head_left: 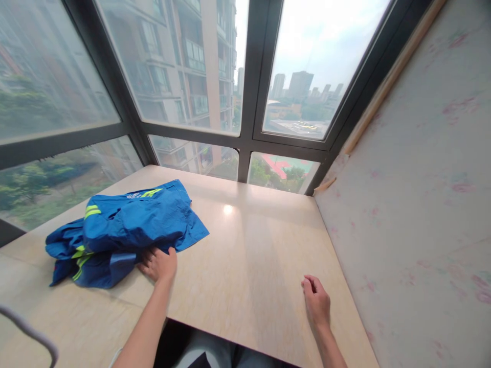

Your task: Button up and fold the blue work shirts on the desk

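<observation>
Left hand [158, 265] and right hand [317, 302] were well apart: one at the near edge of a crumpled blue garment [141, 220], thumb held away from its fingers, with the fingertips partly hidden at the cloth, so whether they pinched it I could not tell. Fingers of the other were folded loosely inward, leaving a narrow hollow beside the thumb. Dark-framed window [252, 76] panes wrapped the far and left sides. Below them spread the pale tabletop [264, 240], giving broad room between the hands and on toward the glass. A flowered wall [418, 204] bounded that room on the right, near the right hand; the tabletop's front edge slanted beneath the left forearm [148, 322]. The garment lay bunched on the left half, one pointed corner reaching toward the middle. A grey cable [34, 332] curved at the near left, and yellow-green stripes [92, 210] marked the cloth.
</observation>
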Motion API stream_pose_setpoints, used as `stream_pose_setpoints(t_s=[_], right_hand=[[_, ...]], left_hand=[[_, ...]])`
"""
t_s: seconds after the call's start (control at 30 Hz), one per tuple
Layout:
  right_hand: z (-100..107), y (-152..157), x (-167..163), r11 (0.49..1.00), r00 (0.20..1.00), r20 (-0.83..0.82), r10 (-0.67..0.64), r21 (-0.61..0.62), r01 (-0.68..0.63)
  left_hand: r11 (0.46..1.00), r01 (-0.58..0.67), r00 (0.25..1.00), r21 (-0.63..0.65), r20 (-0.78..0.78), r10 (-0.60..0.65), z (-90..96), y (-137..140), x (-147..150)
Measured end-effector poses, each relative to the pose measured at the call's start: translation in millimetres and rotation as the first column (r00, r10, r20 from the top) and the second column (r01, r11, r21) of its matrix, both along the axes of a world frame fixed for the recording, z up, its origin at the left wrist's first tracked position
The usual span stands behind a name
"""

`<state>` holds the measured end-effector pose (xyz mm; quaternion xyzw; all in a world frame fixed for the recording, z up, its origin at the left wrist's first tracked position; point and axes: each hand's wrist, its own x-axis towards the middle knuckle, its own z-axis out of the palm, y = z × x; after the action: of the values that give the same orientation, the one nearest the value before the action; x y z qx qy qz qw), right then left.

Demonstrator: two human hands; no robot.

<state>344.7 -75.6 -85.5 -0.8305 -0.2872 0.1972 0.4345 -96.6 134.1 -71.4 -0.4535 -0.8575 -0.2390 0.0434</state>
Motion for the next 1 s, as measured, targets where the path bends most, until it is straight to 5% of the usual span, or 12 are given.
stream_pose_setpoints(t_s=[0.17,0.37,0.67,1.0], right_hand=[[-8.4,1.1,3.1,0.999,1.0,0.013,-0.011,0.031,0.01],[-12.3,4.9,1.8,0.996,0.997,0.045,-0.068,0.06,0.065],[-5.1,6.3,-0.7,0.995,0.991,0.099,-0.093,0.043,0.089],[11.4,6.0,-3.4,0.994,0.993,0.03,-0.112,0.019,0.112]], left_hand=[[0.998,0.047,0.999,0.042,0.006,-0.047,-5.8,-4.1,-0.6],[0.955,0.29,0.951,0.061,-0.129,-0.28,-20.2,-13.6,3.4],[0.949,0.311,0.943,0.05,-0.139,-0.302,-31.5,-25.4,17.8],[0.942,0.331,0.933,-0.059,-0.128,-0.336,-18.1,-29.5,27.8]])
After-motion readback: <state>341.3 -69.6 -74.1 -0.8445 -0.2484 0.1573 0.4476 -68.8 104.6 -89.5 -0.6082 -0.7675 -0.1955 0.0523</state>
